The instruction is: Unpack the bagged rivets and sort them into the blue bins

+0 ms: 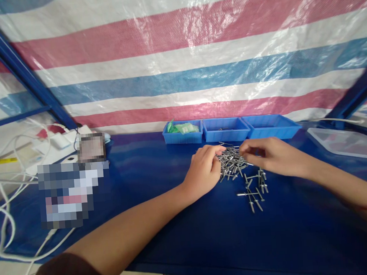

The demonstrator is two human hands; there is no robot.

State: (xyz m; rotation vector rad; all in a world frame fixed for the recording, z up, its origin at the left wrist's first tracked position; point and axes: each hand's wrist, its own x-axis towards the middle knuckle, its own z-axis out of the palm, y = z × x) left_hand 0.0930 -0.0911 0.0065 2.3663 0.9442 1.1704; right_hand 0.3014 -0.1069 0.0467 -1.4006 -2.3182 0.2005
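On my screen I have the left hand (204,168), thumb and forefinger apart, at nine o'clock of a heap of slim, shiny metal rivets (233,164), the right hand (264,153) curled at three, its grip unclear to me, and blue plastic bins (226,136) at twelve.
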